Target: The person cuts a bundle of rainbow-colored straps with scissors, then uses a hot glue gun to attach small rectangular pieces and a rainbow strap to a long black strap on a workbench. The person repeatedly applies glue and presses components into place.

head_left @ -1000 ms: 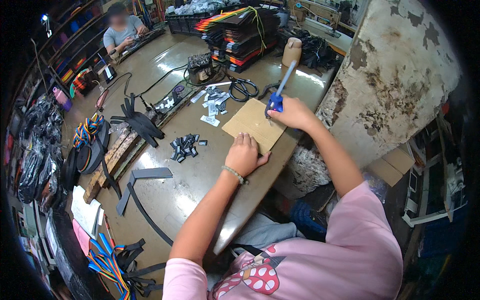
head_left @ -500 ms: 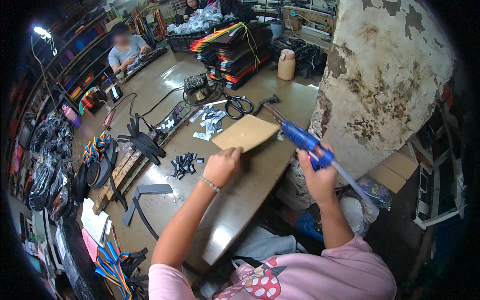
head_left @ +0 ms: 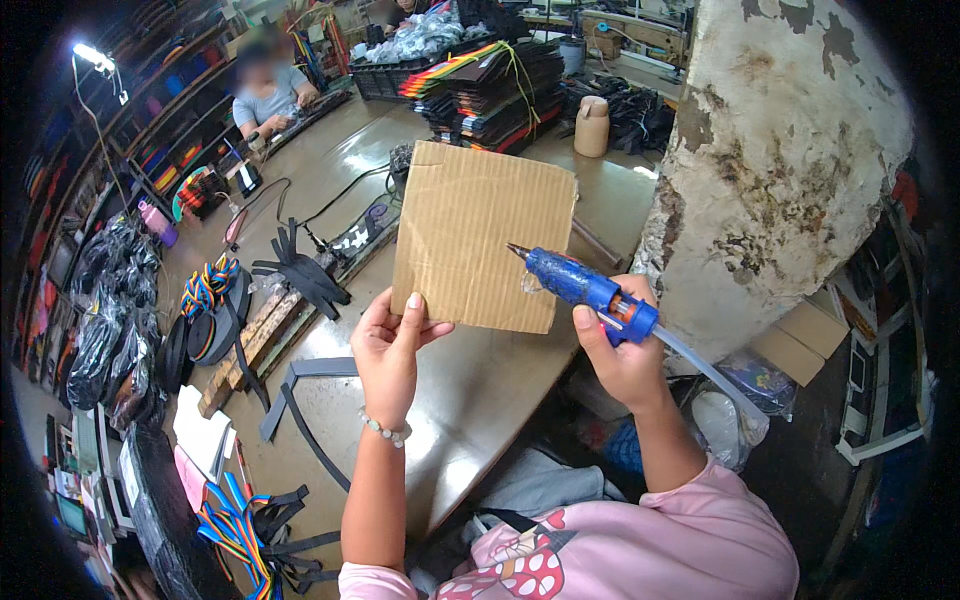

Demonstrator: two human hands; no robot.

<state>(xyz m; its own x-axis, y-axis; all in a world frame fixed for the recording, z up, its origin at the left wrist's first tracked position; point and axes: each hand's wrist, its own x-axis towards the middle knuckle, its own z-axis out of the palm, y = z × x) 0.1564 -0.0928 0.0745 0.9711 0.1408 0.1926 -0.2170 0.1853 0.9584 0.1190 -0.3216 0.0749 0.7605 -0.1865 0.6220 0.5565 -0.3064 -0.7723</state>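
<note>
raised over the desk [head_left: 475, 395], the cardboard [head_left: 485, 225] is pinched by the left hand [head_left: 393, 350] at its lower left corner, likely leaving its face uncovered; near the desk's right edge, the right hand [head_left: 625, 355] grasps the glue gun [head_left: 575, 281], seemingly to point its nozzle [head_left: 519, 251] outward.

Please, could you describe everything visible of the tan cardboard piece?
The flat, nearly square tan cardboard piece looks corrugated, with fine parallel ridges. It is held, slightly tilted, above the shiny brown table, its broad face toward the camera. The left hand grips its lower left corner, thumb on the face. A blue plastic glue gun overlaps it in view; contact is unclear.
</note>
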